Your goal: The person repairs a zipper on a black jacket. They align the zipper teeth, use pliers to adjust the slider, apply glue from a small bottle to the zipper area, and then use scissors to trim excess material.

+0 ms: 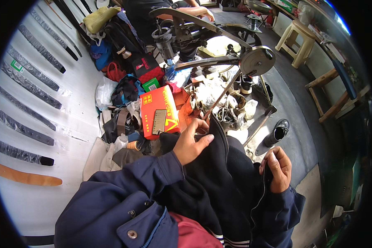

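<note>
A black zip-up jacket (pixel 206 177) with white stripes at its hem lies across my lap, its front undone. My left hand (pixel 193 142) is closed on the jacket near the upper end of one zipper edge (pixel 226 142). Its thumb points right, and its other fingertips are partly hidden by the cloth. Farther right, my right hand (pixel 278 167) pinches the other zipper edge (pixel 263 192) between thumb and curled fingers. The two zipper halves stand apart, with dark cloth between them. I cannot make out a slider.
A hand-crank sewing machine (pixel 252 60) stands ahead, over a heap of shoes and bags. An orange-red box (pixel 157 113) with a phone-like slab (pixel 159 122) on it is beyond my left hand. A black shoe (pixel 277 132) stands right. Another person's arm (pixel 194 12) shows behind the machine.
</note>
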A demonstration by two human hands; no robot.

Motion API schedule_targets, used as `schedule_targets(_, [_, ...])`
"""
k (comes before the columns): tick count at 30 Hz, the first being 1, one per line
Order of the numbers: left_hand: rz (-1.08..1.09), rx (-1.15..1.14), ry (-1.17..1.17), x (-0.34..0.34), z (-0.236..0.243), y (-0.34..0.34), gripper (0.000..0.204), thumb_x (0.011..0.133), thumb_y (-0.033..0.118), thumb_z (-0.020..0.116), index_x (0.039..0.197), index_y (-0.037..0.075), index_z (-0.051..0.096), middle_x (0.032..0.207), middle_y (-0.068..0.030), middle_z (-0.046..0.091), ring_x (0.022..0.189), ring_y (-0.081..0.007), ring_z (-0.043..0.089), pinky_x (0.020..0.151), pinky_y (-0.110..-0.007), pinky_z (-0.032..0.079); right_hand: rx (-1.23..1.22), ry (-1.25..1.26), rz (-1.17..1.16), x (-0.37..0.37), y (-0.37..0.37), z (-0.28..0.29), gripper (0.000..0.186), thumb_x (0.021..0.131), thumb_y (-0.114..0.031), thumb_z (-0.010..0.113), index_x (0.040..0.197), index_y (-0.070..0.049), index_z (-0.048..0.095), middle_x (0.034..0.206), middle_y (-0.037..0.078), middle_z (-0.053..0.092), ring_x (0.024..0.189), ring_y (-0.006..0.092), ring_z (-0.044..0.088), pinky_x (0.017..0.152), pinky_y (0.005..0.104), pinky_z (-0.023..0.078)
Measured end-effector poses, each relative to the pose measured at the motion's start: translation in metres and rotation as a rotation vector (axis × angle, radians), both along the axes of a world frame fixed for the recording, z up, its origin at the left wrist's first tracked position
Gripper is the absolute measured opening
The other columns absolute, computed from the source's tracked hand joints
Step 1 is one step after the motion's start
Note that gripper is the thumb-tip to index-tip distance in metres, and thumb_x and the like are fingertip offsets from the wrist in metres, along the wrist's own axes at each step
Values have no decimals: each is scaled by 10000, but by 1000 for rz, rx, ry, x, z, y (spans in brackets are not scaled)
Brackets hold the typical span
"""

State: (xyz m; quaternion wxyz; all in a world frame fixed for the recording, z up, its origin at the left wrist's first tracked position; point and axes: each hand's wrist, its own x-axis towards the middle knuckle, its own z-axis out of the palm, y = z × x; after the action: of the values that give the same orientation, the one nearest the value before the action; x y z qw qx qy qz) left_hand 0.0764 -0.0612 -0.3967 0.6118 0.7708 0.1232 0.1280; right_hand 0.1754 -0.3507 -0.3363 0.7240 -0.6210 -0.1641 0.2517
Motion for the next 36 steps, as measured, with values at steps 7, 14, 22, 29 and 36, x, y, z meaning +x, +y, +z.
schedule_targets(7, [-221,-634,279,69,2,7,314,1079,297,619,1251,34,623,1145,3,671,1044,-63,597,981,-259,462,-24,96,-4,-6,-11,6,225,1060,-210,645,985,1,665,882,-22,634,838,62,545,772,238,430])
schedule_targets(14, [-597,-246,-37,55,69,-65,193,1027,52,686,1206,30,619,1082,14,667,1022,-48,592,922,-237,479,-106,-73,-166,-12,-22,13,309,962,-243,780,1136,-1,697,937,-5,667,910,78,591,846,247,472])
schedule_targets(22, [-676,-155,-106,57,67,-91,211,1003,1,696,1212,16,673,1111,-42,715,1021,-97,652,926,-259,521,-70,-112,-117,-16,-27,10,224,924,-144,818,1061,10,732,913,24,724,876,97,647,809,269,517])
schedule_targets(29, [-692,-100,-194,60,58,-90,185,1001,-14,680,1183,15,686,1124,-58,720,1051,-127,667,950,-275,512,-154,-221,-141,-17,-23,8,128,921,-71,779,990,24,727,859,48,726,811,94,652,744,263,513])
schedule_targets(36, [-668,-229,-131,57,56,-87,159,1041,12,631,1198,22,658,1086,-24,677,1045,-83,608,945,-259,484,-177,-192,-153,-18,-17,13,108,924,-66,769,975,19,727,830,59,720,782,110,662,724,275,521])
